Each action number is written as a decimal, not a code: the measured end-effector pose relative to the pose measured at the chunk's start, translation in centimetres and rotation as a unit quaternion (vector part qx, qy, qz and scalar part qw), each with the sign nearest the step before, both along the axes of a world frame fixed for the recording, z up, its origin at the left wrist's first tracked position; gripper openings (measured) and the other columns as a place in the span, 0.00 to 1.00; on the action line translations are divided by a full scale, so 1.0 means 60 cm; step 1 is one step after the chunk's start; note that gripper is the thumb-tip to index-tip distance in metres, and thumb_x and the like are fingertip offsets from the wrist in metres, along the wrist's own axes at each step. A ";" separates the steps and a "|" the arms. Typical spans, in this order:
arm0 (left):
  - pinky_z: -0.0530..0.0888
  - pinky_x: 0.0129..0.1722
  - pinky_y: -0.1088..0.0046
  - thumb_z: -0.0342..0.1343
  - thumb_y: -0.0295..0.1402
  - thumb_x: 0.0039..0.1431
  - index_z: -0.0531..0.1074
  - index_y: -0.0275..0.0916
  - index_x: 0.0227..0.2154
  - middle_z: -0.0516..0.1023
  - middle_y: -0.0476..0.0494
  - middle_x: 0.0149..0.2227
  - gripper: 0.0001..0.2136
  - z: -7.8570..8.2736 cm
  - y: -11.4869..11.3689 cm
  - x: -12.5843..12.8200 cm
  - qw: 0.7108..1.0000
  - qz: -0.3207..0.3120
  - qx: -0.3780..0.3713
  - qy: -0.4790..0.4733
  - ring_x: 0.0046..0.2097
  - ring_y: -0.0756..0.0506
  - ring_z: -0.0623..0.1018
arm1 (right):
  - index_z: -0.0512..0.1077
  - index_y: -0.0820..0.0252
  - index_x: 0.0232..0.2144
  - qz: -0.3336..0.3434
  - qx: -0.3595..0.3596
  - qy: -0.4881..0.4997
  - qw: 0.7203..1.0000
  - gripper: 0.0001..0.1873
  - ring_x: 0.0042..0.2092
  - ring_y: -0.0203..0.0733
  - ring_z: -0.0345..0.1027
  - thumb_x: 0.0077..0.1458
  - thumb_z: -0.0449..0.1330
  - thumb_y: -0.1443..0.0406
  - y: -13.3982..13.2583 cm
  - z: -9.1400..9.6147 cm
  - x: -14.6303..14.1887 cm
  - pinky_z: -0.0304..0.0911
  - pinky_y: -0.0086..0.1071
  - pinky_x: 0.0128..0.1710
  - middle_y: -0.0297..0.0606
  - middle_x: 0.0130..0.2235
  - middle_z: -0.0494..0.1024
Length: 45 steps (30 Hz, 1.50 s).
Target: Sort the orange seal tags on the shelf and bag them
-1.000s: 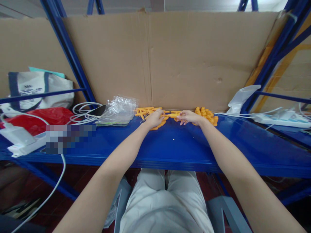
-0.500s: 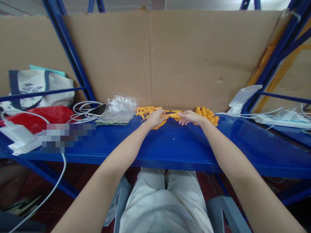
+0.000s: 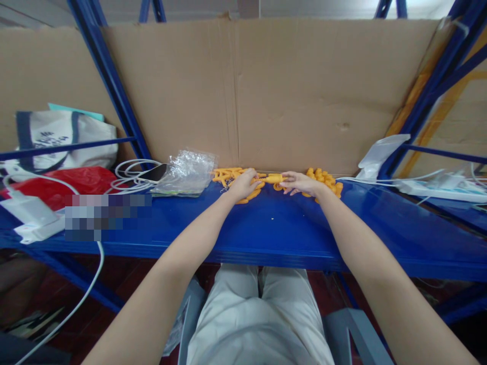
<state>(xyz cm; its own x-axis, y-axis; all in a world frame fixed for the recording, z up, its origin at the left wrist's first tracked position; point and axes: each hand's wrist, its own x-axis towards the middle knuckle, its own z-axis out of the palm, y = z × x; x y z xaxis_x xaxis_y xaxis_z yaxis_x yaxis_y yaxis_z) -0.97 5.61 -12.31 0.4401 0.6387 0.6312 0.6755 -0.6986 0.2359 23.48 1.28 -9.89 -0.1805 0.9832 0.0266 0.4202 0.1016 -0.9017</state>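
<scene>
A small orange-yellow plastic piece (image 3: 274, 178) spans the gap between my two hands, a little above the blue shelf (image 3: 266, 228). My left hand (image 3: 245, 183) is closed on its left end. At its right end, the thumb and forefinger of my right hand (image 3: 301, 183) pinch it, with the other fingers loosely spread. Beside and partly under my left hand lies a heap of orange-yellow pieces with small metal rings or chains (image 3: 226, 176). Just past my right hand sits a pile of rounded orange-yellow pieces (image 3: 322, 178). The exact shape of the held piece is too small to tell.
Clear plastic bags (image 3: 190, 170) lie left of the heap, near a dark phone (image 3: 155, 173) and coiled white cable (image 3: 127, 167). A white power strip (image 3: 38, 223) is at far left, another (image 3: 445, 188) at right. A cardboard sheet (image 3: 285, 91) closes the back.
My right hand has shifted slightly right and its fingers have drawn closer onto the end of the orange-yellow piece. My left hand has hardly moved.
</scene>
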 end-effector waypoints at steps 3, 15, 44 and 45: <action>0.72 0.46 0.67 0.58 0.33 0.61 0.70 0.39 0.35 0.76 0.44 0.40 0.04 0.000 -0.002 0.001 1.000 0.001 -0.001 -0.002 0.43 0.44 0.77 | 0.68 0.55 0.58 0.005 0.002 0.006 1.000 0.27 0.33 0.34 0.77 0.56 0.68 0.65 0.003 -0.002 -0.001 0.70 0.24 0.29 0.43 0.49 0.82; 0.71 0.46 0.68 0.59 0.30 0.61 0.70 0.38 0.35 0.76 0.44 0.39 0.03 0.001 -0.007 0.005 1.000 -0.001 -0.002 -0.001 0.43 0.44 0.77 | 0.73 0.61 0.44 0.022 0.000 -0.012 1.000 0.09 0.33 0.34 0.76 0.60 0.63 0.68 -0.005 0.005 -0.009 0.68 0.22 0.30 0.45 0.45 0.83; 0.72 0.57 0.62 0.55 0.29 0.59 0.73 0.38 0.45 0.77 0.38 0.51 0.11 -0.011 -0.003 0.008 0.998 -0.018 -0.009 0.061 0.54 0.41 0.76 | 0.69 0.58 0.56 -0.216 0.271 -0.459 0.818 0.22 0.48 0.54 0.74 0.61 0.51 0.71 -0.002 -0.019 -0.030 0.66 0.43 0.46 0.50 0.53 0.75; 0.72 0.57 0.62 0.55 0.29 0.59 0.73 0.38 0.45 0.77 0.38 0.51 0.11 -0.011 -0.003 0.008 0.998 -0.017 -0.011 0.067 0.54 0.41 0.76 | 0.68 0.58 0.56 -0.206 0.266 -0.469 0.817 0.23 0.48 0.53 0.74 0.60 0.51 0.71 -0.002 -0.020 -0.034 0.66 0.42 0.47 0.50 0.53 0.75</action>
<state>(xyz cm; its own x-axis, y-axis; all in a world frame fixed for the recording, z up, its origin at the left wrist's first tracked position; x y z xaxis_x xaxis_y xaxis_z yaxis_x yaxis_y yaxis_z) -0.49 5.41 -12.98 0.5412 0.6346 0.5516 0.6773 -0.7178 0.1613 21.45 1.15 -11.11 -0.0237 0.8601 0.5096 0.9980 0.0500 -0.0379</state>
